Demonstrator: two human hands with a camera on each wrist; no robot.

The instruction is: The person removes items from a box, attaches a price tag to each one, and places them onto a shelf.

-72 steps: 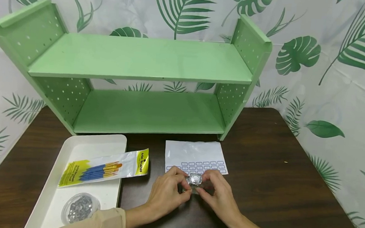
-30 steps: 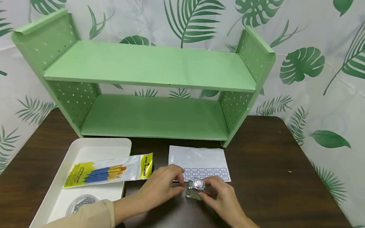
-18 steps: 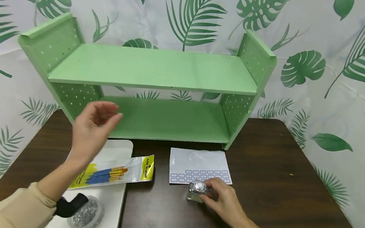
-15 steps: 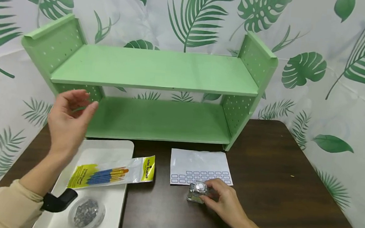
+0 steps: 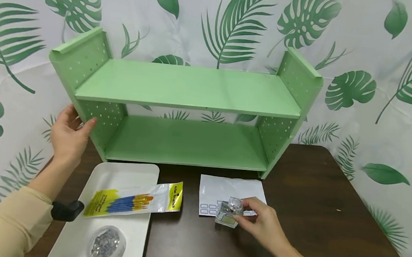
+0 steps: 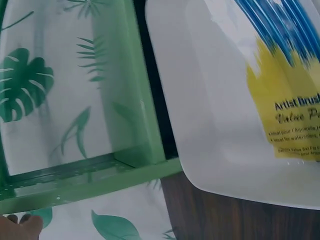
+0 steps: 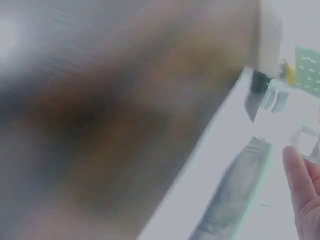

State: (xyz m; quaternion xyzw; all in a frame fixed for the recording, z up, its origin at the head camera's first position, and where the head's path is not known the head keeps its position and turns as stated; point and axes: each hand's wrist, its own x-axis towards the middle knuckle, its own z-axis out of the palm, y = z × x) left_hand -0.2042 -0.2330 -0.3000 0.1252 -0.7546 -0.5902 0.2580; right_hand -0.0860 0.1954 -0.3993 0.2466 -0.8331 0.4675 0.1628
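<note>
My left hand (image 5: 70, 137) is at the left side panel of the green two-tier shelf (image 5: 176, 84), with its thumb in front of the panel's edge and its fingers going out of sight behind it. In the left wrist view, a bit of the hand (image 6: 22, 227) shows just outside the shelf frame. My right hand (image 5: 262, 222) pinches a small clear square object with a round, knob-like top (image 5: 235, 205), thumb on the near side. That object is slightly tilted over the lower edge of the printed white sheet (image 5: 220, 187). Blur fills much of the right wrist view.
A white tray (image 5: 127, 171) stands at left below the shelf. On it lie a packet of artist brushes (image 5: 132, 203), which sticks out over the right rim, and a round clear tub of shiny clear pieces (image 5: 106, 245). A leaf-print backdrop (image 5: 352, 91) hangs behind the dark wooden table (image 5: 327, 240).
My left hand has let go of the clear object and swung up and left to the shelf's side panel. The right hand keeps hold of the object, which has turned a little.
</note>
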